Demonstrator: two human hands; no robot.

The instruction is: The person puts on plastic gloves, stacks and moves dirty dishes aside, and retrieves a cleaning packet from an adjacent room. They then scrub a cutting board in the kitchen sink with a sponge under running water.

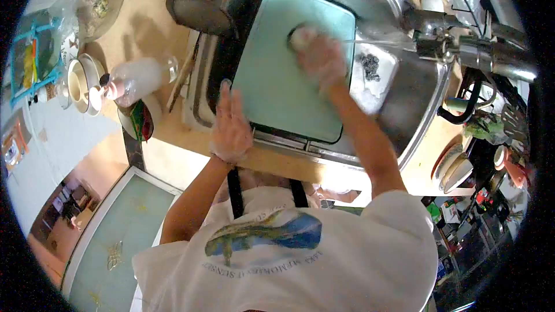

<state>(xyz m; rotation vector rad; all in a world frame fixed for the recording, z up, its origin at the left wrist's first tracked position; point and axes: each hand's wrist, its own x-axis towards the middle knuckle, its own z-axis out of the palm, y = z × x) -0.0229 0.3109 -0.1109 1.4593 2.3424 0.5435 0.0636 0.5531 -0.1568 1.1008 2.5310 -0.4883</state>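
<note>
A pale green flat panel (pixel 289 92) with rounded corners and a dark border lies over the left part of the metal sink. My right hand (pixel 321 60), in a clear glove, is on the upper middle of the panel, blurred by motion. Under its fingers is a pale, roundish thing with a dark edge, too smeared to name. Along the panel's lower left edge rests my left hand (pixel 231 130), also gloved, its fingers stretched out and holding nothing. From the faucet (pixel 436 46) a thin stream of water runs toward the panel's right side.
In the sink's right part lies a white tray (pixel 373 81) with a dark scrubber-like clump (pixel 369 66). A pan (pixel 199 14) juts in at the upper left. On the left counter stand a clear pump bottle (pixel 141 81) and bowls (pixel 84 84). Stacked dishes (pixel 454 167) sit at right.
</note>
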